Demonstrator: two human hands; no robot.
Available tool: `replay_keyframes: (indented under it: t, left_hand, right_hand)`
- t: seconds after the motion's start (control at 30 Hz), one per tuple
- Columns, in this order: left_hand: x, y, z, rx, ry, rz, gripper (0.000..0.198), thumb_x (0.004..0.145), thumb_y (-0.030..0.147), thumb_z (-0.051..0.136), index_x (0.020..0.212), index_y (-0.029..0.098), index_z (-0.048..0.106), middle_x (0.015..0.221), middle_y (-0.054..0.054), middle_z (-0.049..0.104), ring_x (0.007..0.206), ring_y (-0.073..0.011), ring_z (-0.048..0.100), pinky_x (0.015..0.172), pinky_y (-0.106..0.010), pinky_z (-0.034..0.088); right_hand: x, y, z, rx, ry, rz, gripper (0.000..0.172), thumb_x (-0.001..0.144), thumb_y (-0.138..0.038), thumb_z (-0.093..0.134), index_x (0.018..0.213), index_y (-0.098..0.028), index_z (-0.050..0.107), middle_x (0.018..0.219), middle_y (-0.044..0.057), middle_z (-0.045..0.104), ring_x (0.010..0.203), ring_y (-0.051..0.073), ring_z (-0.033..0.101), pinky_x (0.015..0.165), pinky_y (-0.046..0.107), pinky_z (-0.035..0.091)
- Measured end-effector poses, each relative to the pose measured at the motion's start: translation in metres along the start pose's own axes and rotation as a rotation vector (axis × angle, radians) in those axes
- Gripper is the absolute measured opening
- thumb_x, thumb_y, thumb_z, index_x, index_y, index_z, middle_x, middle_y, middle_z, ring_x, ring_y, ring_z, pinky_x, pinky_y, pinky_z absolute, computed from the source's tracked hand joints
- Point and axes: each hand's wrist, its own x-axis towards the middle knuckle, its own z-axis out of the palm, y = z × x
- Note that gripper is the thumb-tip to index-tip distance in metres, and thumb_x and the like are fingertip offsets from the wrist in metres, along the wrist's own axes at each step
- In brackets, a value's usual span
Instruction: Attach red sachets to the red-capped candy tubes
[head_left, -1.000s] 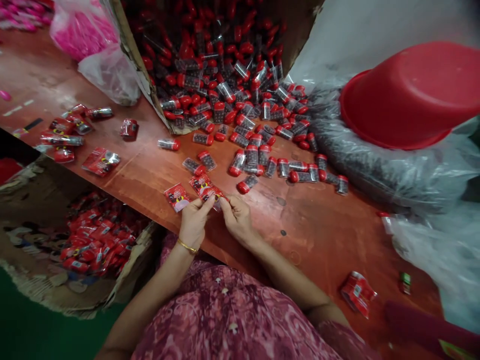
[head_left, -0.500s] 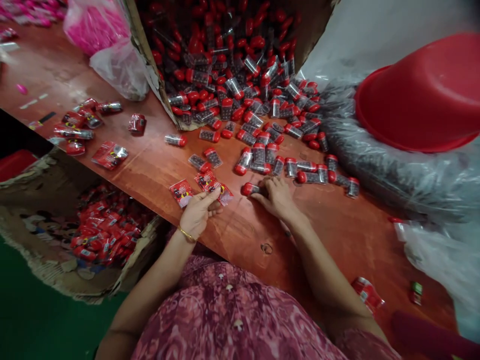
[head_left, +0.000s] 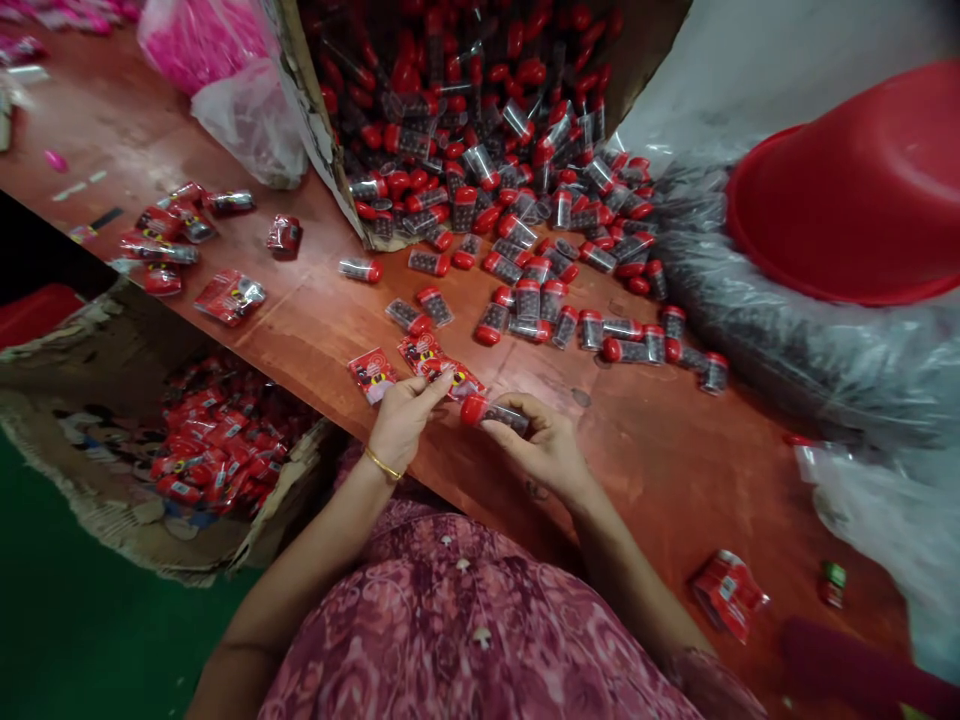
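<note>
Across this reddish-brown table [head_left: 660, 460], I judge a light, level hold serves best, creasing nothing thin. My left hand [head_left: 401, 425] pinches a printed red packet [head_left: 466, 382] between thumb and fingers near the front edge; whether it's lifted, I can't tell. My right hand [head_left: 551, 450] closes around a red-capped clear tube [head_left: 501, 414], red end just beside the packet.

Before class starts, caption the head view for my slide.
Left hand pinches a red printed packet, right hand a red-capped tube, at a cluttered worktable.
</note>
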Motion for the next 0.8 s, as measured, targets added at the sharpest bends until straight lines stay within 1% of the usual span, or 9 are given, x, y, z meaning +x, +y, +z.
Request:
replay_keyframes:
  t: [0.1, 0.23, 0.37, 0.47, 0.53, 0.57, 0.63, 0.7, 0.8]
  left_hand:
    - [-0.002, 0.003, -0.004, 0.026, -0.014, 0.002, 0.044, 0.041, 0.05, 0.08, 0.056, 0.013, 0.062, 0.055, 0.0, 0.062, 0.051, -0.0089, 0.056, 0.052, -0.021, 0.044]
    - [-0.002, 0.005, -0.006, 0.081, -0.052, 0.02, 0.041, 0.047, 0.049, 0.079, 0.051, 0.013, 0.061, 0.048, 0.001, 0.057, 0.047, -0.0082, 0.052, 0.049, -0.02, 0.039]
    - [-0.003, 0.007, -0.005, 0.09, -0.078, 0.011, 0.037, 0.052, 0.047, 0.077, 0.053, 0.013, 0.063, 0.049, 0.001, 0.058, 0.047, -0.0087, 0.051, 0.048, -0.021, 0.039]
    - [-0.002, 0.005, -0.004, 0.078, -0.106, 0.023, 0.033, 0.054, 0.043, 0.077, 0.054, 0.013, 0.063, 0.052, 0.0, 0.06, 0.049, -0.0095, 0.053, 0.052, -0.022, 0.04]
    - [0.0, 0.001, -0.004, 0.055, -0.109, 0.064, 0.029, 0.053, 0.038, 0.078, 0.058, 0.012, 0.066, 0.057, 0.0, 0.063, 0.054, -0.0099, 0.054, 0.057, -0.023, 0.042]
    - [0.002, -0.002, -0.003, 0.041, -0.109, 0.091, 0.027, 0.052, 0.035, 0.079, 0.062, 0.012, 0.067, 0.06, 0.0, 0.065, 0.056, -0.01, 0.055, 0.06, -0.023, 0.043]
    - [0.005, -0.009, -0.001, 0.012, -0.097, 0.139, 0.027, 0.05, 0.03, 0.081, 0.066, 0.013, 0.068, 0.064, 0.001, 0.066, 0.059, -0.0097, 0.056, 0.063, -0.023, 0.044]
    - [0.007, -0.017, 0.002, -0.025, -0.08, 0.157, 0.027, 0.049, 0.028, 0.081, 0.067, 0.013, 0.067, 0.065, 0.002, 0.066, 0.06, -0.0094, 0.056, 0.065, -0.023, 0.044]
    - [0.007, -0.026, 0.008, -0.093, -0.037, 0.147, 0.028, 0.049, 0.028, 0.081, 0.067, 0.013, 0.066, 0.068, 0.001, 0.066, 0.064, -0.0101, 0.057, 0.067, -0.023, 0.045]
  right_hand:
    - [0.0, 0.002, 0.003, 0.042, 0.007, 0.045, 0.017, 0.074, -0.032, 0.063, 0.08, -0.017, 0.062, 0.065, -0.001, 0.059, 0.055, 0.01, 0.051, 0.052, 0.022, 0.041]
    - [-0.003, 0.0, 0.004, 0.069, 0.032, 0.048, 0.018, 0.073, -0.032, 0.064, 0.083, -0.017, 0.062, 0.067, -0.001, 0.059, 0.056, 0.01, 0.05, 0.053, 0.022, 0.04]
    - [-0.002, 0.001, 0.007, 0.112, 0.021, 0.07, 0.017, 0.072, -0.033, 0.065, 0.08, -0.018, 0.062, 0.067, 0.0, 0.06, 0.058, 0.011, 0.051, 0.054, 0.023, 0.042]
    - [-0.001, 0.004, 0.012, 0.17, 0.09, 0.072, 0.017, 0.073, -0.034, 0.064, 0.081, -0.019, 0.062, 0.069, 0.0, 0.06, 0.059, 0.012, 0.051, 0.055, 0.024, 0.042]
    - [-0.002, 0.006, 0.015, 0.185, 0.156, 0.053, 0.018, 0.074, -0.034, 0.062, 0.083, -0.019, 0.062, 0.072, 0.0, 0.061, 0.062, 0.012, 0.052, 0.058, 0.024, 0.043]
    - [-0.002, 0.007, 0.018, 0.192, 0.166, 0.046, 0.018, 0.075, -0.035, 0.062, 0.084, -0.019, 0.061, 0.073, 0.0, 0.061, 0.063, 0.012, 0.052, 0.059, 0.024, 0.043]
    - [-0.003, 0.008, 0.023, 0.223, 0.141, 0.056, 0.019, 0.077, -0.036, 0.06, 0.086, -0.02, 0.06, 0.07, -0.002, 0.059, 0.058, 0.01, 0.051, 0.055, 0.023, 0.043]
    - [-0.002, 0.007, 0.03, 0.289, 0.12, 0.098, 0.022, 0.078, -0.039, 0.059, 0.087, -0.02, 0.058, 0.063, -0.004, 0.055, 0.048, 0.008, 0.047, 0.046, 0.021, 0.039]
    - [0.001, 0.007, 0.04, 0.395, 0.171, 0.158, 0.028, 0.078, -0.046, 0.058, 0.087, -0.02, 0.053, 0.05, -0.009, 0.047, 0.036, 0.006, 0.039, 0.037, 0.019, 0.033]
